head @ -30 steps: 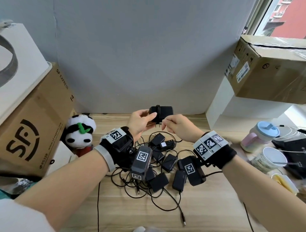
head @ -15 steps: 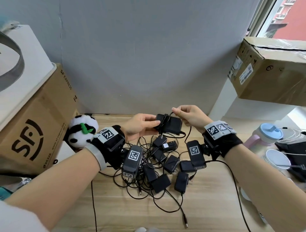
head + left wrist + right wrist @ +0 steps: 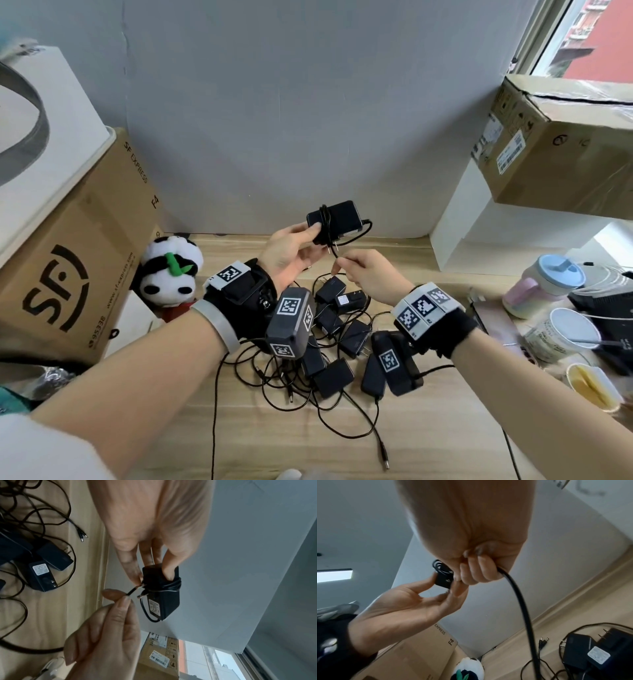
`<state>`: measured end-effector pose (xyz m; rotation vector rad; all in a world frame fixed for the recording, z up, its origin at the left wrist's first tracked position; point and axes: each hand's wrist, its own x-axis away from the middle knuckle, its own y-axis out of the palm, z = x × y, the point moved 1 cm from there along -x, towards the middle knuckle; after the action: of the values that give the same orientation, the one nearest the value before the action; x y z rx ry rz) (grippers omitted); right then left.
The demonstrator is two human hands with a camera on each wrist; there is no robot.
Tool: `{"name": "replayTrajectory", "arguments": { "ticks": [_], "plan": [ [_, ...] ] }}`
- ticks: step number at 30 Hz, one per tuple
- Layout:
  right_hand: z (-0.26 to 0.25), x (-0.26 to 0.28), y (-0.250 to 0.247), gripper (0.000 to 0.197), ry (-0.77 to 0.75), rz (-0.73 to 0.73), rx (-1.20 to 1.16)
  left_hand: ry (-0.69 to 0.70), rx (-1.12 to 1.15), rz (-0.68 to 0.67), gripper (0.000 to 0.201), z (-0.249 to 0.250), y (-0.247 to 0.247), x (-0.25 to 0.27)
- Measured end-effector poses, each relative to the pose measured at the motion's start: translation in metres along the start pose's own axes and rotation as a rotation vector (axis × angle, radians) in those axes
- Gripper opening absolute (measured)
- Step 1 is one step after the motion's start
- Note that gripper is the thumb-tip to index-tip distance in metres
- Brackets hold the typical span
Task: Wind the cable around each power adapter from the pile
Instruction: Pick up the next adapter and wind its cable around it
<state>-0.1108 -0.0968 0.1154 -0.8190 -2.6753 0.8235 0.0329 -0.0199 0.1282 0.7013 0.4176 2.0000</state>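
Observation:
My left hand [image 3: 317, 236] holds a black power adapter [image 3: 342, 217] up in front of the wall, thumb on its near end and fingers behind it. Several turns of its cable [image 3: 325, 222] are wound round the body. My right hand [image 3: 342, 265], just below the adapter, pinches the free cable end [image 3: 133, 591] between thumb and forefinger. In the left wrist view the adapter [image 3: 164, 592] shows its label and prongs. In the right wrist view only the adapter's end [image 3: 442, 580] shows past my curled right fingers [image 3: 474, 572]. The pile of adapters [image 3: 335, 346] lies tangled on the wooden table under my wrists.
A cardboard box [image 3: 68, 257] and a panda plush [image 3: 171, 270] stand at the left. At the right a taped box [image 3: 555, 154] sits on a white shelf [image 3: 455, 219]. A lidded pink cup [image 3: 544, 284], a white cup [image 3: 565, 329] and other clutter fill the right edge.
My right hand has come from above the adapter's right end down to below it, bringing the cable round. The left hand has lifted the adapter slightly.

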Motion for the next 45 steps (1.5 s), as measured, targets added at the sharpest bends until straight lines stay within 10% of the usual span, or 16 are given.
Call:
{"name": "replayTrajectory", "arguments": {
  "ticks": [10,23,36,45],
  "plan": [
    [-0.029,0.003,-0.034,0.031,-0.039,0.041,0.045,0.119,-0.359,0.119,0.026,-0.002,-0.009,-0.004],
    [0.01,-0.024,-0.036,0.032,0.102,0.197,-0.208,-0.085,-0.191,-0.272,0.032,0.008,-0.012,0.017],
    [-0.015,0.006,-0.007,0.034,-0.072,-0.001,0.167,0.133,-0.246,0.152,0.034,0.0,0.0,-0.001],
    [-0.017,0.002,-0.051,0.011,-0.055,0.141,-0.08,0.085,-0.444,0.111,0.027,-0.006,-0.003,-0.001]
  ]
}}
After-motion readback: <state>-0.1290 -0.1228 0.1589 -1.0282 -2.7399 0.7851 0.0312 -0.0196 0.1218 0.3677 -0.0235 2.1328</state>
